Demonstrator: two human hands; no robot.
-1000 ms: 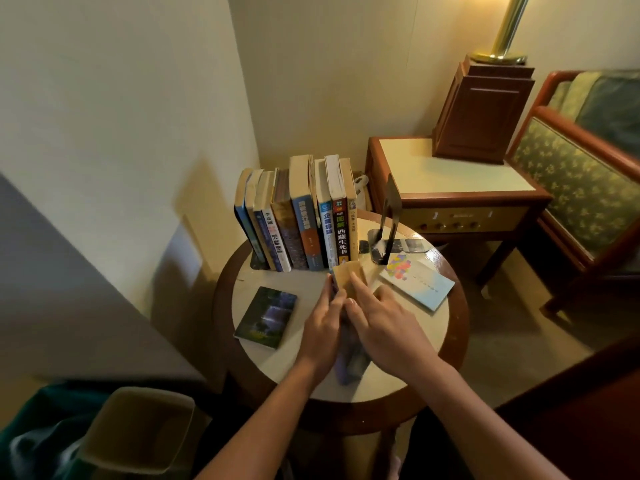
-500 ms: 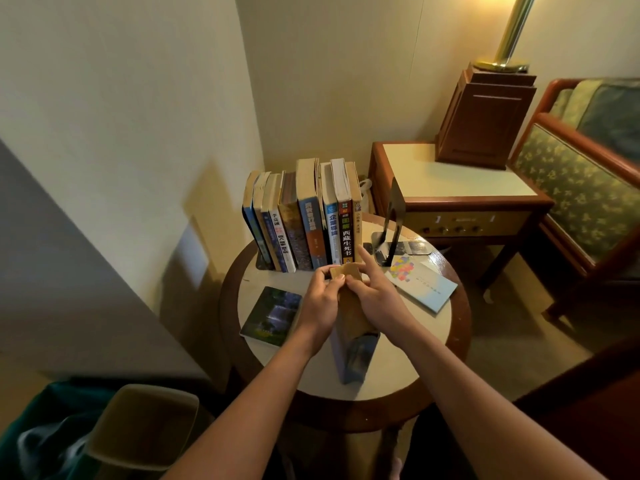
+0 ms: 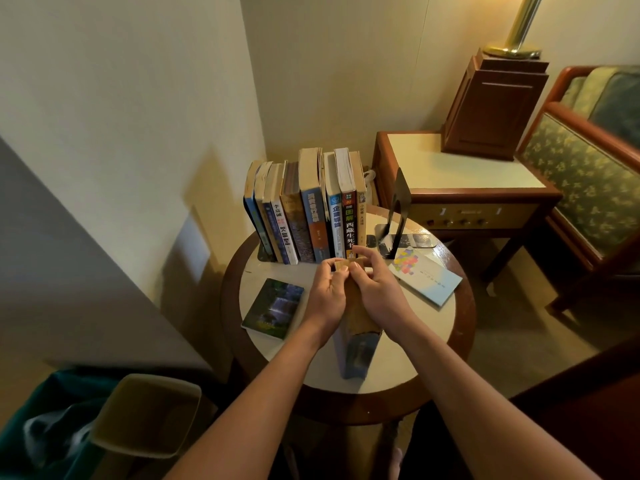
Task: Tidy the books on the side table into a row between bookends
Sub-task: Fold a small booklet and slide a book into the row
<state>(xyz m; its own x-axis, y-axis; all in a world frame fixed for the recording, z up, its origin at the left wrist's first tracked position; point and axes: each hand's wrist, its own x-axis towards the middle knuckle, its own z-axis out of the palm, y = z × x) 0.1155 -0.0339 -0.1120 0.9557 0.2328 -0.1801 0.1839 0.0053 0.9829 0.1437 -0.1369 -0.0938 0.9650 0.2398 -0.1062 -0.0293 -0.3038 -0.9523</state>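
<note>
both hands, left hand (image 3: 327,292) and right hand (image 3: 375,292), grip a blue-spined book (image 3: 356,351) (yellowed pages up) upright; bare tabletop (image 3: 398,355) beside it.

The table (image 3: 465,323) has a glossy varnished wood rim and a smooth pale top. The books (image 3: 311,209) show yellowed matt paper edges and glossy spines. The bookend (image 3: 400,202) is thin dark metal; the lamp pole (image 3: 523,22) polished brass.

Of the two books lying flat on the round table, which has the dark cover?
The left book: dark landscape cover. The right book is pale with a multicoloured patch.
</note>
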